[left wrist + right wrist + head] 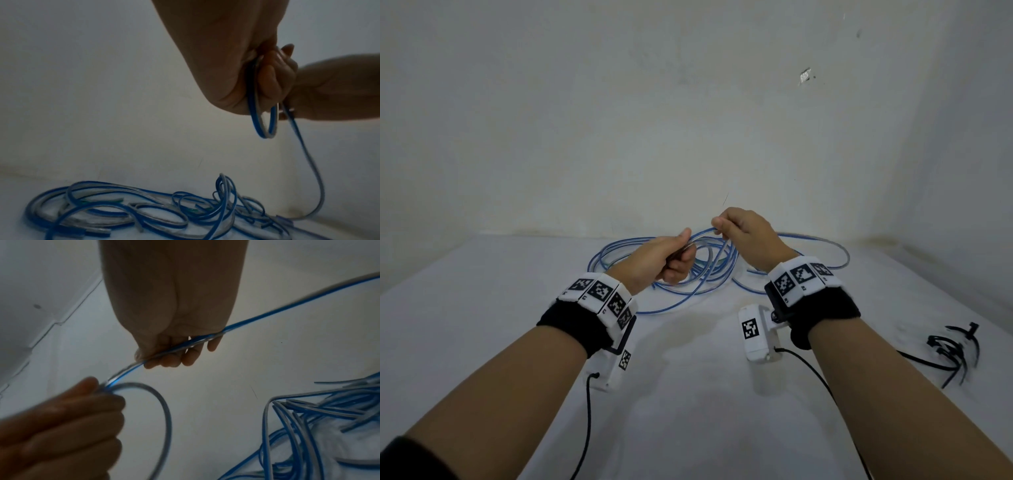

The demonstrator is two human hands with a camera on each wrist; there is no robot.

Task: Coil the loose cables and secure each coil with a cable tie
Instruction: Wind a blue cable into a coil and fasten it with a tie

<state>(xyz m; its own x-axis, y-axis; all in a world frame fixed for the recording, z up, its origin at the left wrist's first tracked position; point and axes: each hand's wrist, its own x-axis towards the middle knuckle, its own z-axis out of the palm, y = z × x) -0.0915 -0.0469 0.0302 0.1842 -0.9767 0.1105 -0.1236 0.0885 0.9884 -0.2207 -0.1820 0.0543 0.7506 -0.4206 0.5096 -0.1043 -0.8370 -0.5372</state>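
- Left hand: fingers curled tight round a small first loop of the blue-and-clear cable; left wrist view shows 1 loop hanging below the fist, maybe 2 strands, hard to tell.
- Right hand: fingers curled over the same cable just beside the left hand, holding a short run of it; the strand passes under the fingertips and trails off toward the heap.
- Both hands raised above the counter, close together but not touching, cable bridging them.
- Rest of the cables: loose tangled heap on the counter just beyond the hands, near the wall. Number of separate cables in it cannot be told.
- Cable ties: black bunch lying on the counter well to the right, untouched, apart from the heap.
- Judgement: very early. Coiling of the first cable just begun; most of its length not yet gathered.
- Left to do: finish this coil, tie it, then repeat for whatever else the heap holds. No tied coil visible anywhere.
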